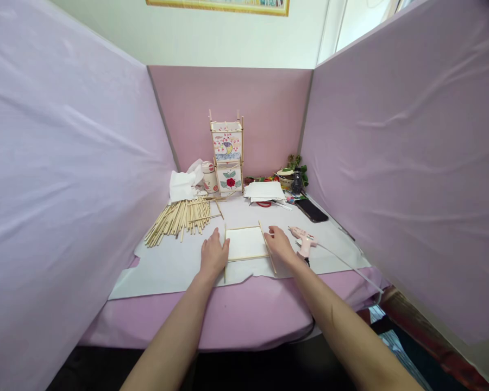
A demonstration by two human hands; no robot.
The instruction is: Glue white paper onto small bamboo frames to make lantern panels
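A rectangular frame of thin wooden sticks (248,258) lies on the white sheet in front of me, and white shows inside it. Its two side sticks reach past the crosspieces. My left hand (214,254) rests at the frame's left side, thumb against the stick and fingers apart. On the opposite side, the curled fingers of my right hand (280,244) grip the slanted right stick. Part of that grip is hidden under the hand. Just right of it lies a pink glue gun (305,241) with a pale cord.
A pile of sticks (179,220) lies at the left. Behind stand a decorated two-tier stick-and-paper lantern (228,155) and a patterned canister (209,178). White cards (264,190) and a black phone (312,210) lie toward the right. Pink cloth-like partitions (228,92) surround the table.
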